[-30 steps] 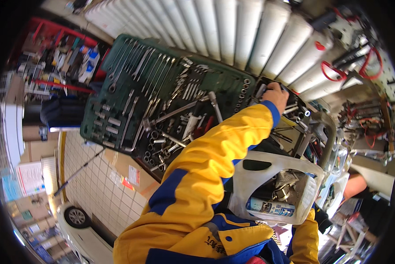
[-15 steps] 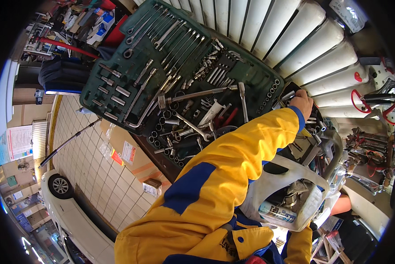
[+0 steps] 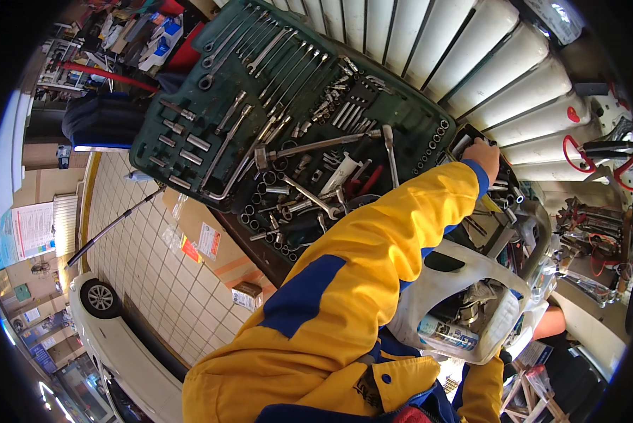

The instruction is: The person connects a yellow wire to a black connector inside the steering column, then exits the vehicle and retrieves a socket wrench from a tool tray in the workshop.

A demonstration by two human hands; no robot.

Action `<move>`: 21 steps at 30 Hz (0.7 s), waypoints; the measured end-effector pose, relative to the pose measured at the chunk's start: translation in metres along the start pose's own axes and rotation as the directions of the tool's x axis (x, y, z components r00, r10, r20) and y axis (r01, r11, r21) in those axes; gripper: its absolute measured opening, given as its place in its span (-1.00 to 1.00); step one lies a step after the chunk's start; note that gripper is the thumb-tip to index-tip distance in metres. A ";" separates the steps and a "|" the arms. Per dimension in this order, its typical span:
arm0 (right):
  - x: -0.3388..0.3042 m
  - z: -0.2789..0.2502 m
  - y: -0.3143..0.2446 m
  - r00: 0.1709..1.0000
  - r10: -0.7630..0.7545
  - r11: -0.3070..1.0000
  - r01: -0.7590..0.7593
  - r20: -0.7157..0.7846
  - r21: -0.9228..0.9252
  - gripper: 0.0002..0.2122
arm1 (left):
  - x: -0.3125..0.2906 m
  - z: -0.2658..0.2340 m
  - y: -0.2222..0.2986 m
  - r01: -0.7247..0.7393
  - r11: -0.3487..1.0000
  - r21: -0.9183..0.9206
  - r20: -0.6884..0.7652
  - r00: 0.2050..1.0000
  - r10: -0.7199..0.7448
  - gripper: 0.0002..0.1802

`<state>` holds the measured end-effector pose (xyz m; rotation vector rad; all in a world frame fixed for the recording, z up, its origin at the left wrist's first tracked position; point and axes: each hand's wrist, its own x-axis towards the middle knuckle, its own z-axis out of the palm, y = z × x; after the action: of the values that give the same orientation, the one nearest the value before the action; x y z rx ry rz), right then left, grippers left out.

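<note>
My left arm, in a yellow sleeve with a blue patch, reaches across to the far right. At its end my left hand (image 3: 483,159) is over a small dark tray (image 3: 464,134) of metal parts beside the tool case. Its fingers curl down into the tray, and whatever they hold is hidden. The open green tool case (image 3: 309,92) holds sockets, wrenches and ratchets. Across its near half lie a long breaker bar (image 3: 323,149), a ratchet (image 3: 390,158) and a combination wrench (image 3: 309,199). Of my right arm only the yellow sleeve (image 3: 481,388) shows; the hand is out of sight.
A white plastic chair (image 3: 419,299) stands at the near right, with a spray can (image 3: 447,333) seen through its frame. White radiator fins (image 3: 464,60) run behind the case. Pliers and other tools (image 3: 591,240) fill the right side. A cardboard box (image 3: 221,247) and a white car (image 3: 130,352) are at left.
My left hand stays at the dark tray and has shifted slightly, its fingers turning farther down. The whole view has moved a little; the tools in the case lie as before.
</note>
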<state>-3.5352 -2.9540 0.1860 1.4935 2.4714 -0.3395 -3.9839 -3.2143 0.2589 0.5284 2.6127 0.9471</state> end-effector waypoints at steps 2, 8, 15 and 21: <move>0.000 0.000 -0.001 1.000 -0.018 1.000 0.018 0.001 0.000 -0.44 | 0.005 0.004 -0.004 0.044 0.997 -0.066 -0.010 0.999 -0.044 -0.72; -0.004 0.004 -0.016 0.999 -0.018 1.000 0.019 -0.031 0.021 -0.44 | 0.014 0.000 -0.013 -0.118 0.993 0.020 0.062 0.991 0.116 -0.58; -0.014 -0.007 -0.042 0.996 -0.069 0.996 0.071 -0.050 0.051 -0.44 | -0.003 -0.027 0.000 -0.214 0.930 0.298 0.035 0.976 0.214 -0.78; -0.028 -0.017 -0.068 0.987 -0.067 0.997 0.071 -0.146 0.023 -0.58 | -0.002 -0.048 -0.011 -0.270 0.954 0.129 0.074 0.962 0.262 -0.71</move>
<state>-3.5842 -3.0033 0.2160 1.4958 2.6470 -0.2888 -4.0045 -3.2494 0.2871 0.9494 2.6124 0.8159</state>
